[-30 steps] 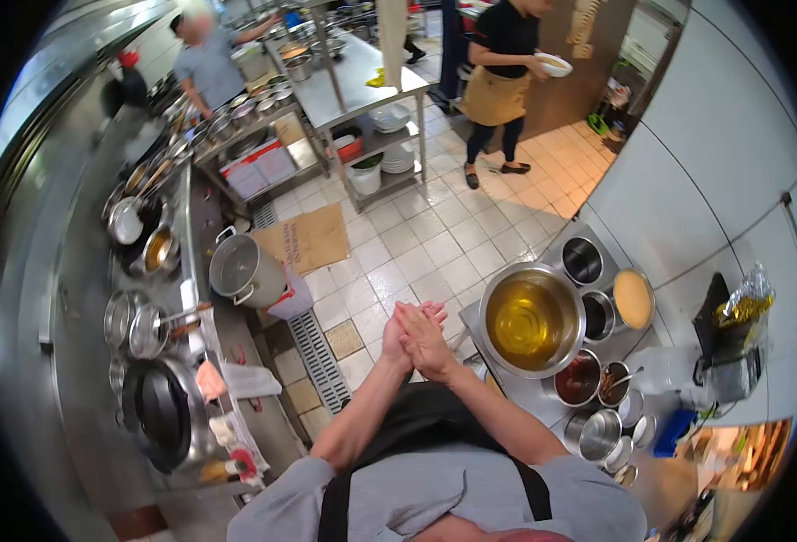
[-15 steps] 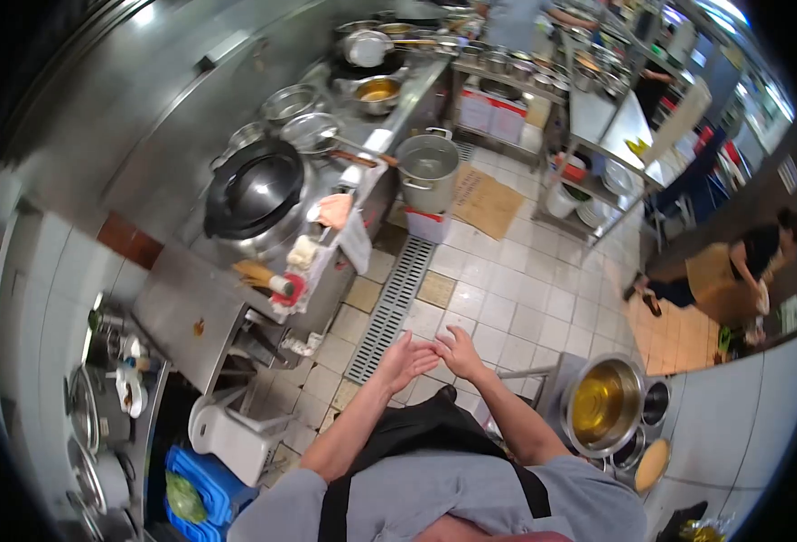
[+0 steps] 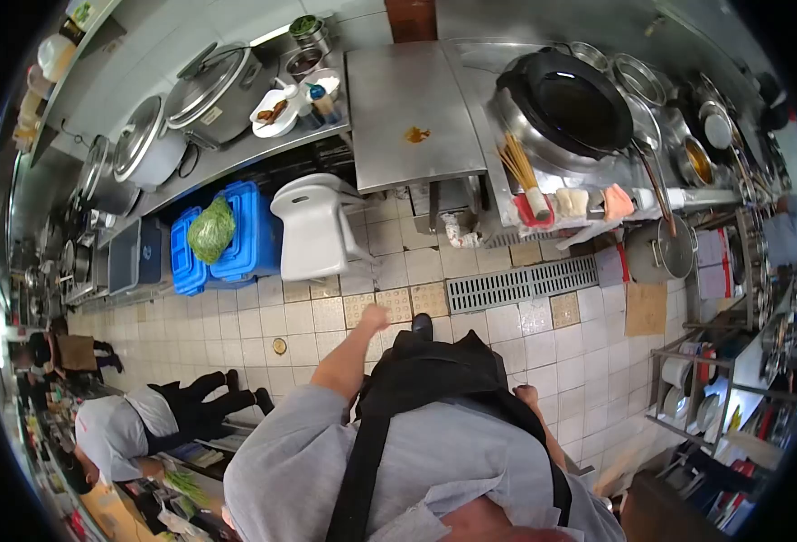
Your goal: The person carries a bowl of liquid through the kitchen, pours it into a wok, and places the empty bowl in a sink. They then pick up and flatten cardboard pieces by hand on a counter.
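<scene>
My left hand hangs over the tiled floor in front of my black apron, its fingers curled in and nothing showing in them. Low at my right side, my right hand also has its fingers folded, with no object visible in it. Neither hand touches anything. Nearest ahead of the left hand stands a white plastic chair. Beside the chair are blue plastic bins with a green cabbage in a clear bag on top.
A steel counter runs ahead, with large lidded pots on the left and a black wok on the right. A floor drain grate lies ahead right. Another person bends over a worktop at the left.
My view has swung left, bringing the chair and blue bins to the front. My hands, held together with fingers spread before, are now apart and lowered, fingers curled.
</scene>
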